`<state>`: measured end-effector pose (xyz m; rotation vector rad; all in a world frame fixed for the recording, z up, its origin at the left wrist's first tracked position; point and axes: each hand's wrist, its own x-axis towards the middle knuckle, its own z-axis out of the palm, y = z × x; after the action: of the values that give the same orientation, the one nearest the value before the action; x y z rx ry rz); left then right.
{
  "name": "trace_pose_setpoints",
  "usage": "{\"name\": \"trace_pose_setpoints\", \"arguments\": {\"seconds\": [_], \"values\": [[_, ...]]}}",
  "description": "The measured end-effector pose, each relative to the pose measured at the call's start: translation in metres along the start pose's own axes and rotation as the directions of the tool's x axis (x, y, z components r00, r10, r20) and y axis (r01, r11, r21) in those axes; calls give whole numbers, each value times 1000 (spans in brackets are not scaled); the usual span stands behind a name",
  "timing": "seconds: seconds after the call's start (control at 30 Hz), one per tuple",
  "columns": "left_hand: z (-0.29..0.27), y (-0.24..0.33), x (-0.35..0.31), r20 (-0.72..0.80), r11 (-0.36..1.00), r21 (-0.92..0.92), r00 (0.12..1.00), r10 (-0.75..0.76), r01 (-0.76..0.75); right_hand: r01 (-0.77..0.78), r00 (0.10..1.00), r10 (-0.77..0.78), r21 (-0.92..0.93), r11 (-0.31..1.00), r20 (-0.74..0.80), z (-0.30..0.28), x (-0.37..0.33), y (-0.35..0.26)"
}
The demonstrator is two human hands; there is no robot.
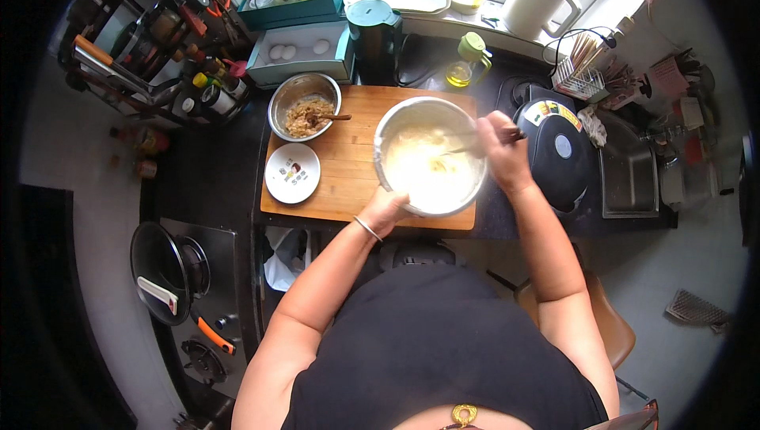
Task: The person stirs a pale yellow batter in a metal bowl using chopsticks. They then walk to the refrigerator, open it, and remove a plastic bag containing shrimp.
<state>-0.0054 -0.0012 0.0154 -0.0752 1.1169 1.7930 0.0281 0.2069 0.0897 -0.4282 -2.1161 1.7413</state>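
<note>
A metal mixing bowl (pixel 382 133) with pale, creamy batter (pixel 419 162) in it rests near the right end of the wooden cutting board (pixel 348 169). Its near-left rim is gripped by my left hand (pixel 388 210). Above the bowl's right rim, my right hand (pixel 502 149) is closed around a dark-handled stirring utensil (pixel 518 135). The utensil slants down into the batter, its tip blurred or hidden. On the board's left side stand a smaller metal bowl (pixel 279 117) of brownish chopped filling with a wooden-handled utensil (pixel 336 117) and a white plate (pixel 293 173).
Right of the board sit a black round electric cooker (pixel 554 162) and a sink (pixel 631 169). An oil bottle (pixel 463 66), a dark jug (pixel 374 38) and a box of eggs (pixel 297 54) line the back. A wok (pixel 158 272) rests on the stove at left.
</note>
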Motion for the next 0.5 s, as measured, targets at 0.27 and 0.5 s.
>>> {"name": "trace_pose_setpoints", "arguments": {"seconds": [0.27,0.5], "values": [[-4,-4,3,11,999,51,1000,4,-4,-18,1000,19,49,999,-5,-4,3,-2],[-2,4,-7,-33,999,15,999,29,-29,-6,999,7,-11,1000,49,-16,5,-7]]}}
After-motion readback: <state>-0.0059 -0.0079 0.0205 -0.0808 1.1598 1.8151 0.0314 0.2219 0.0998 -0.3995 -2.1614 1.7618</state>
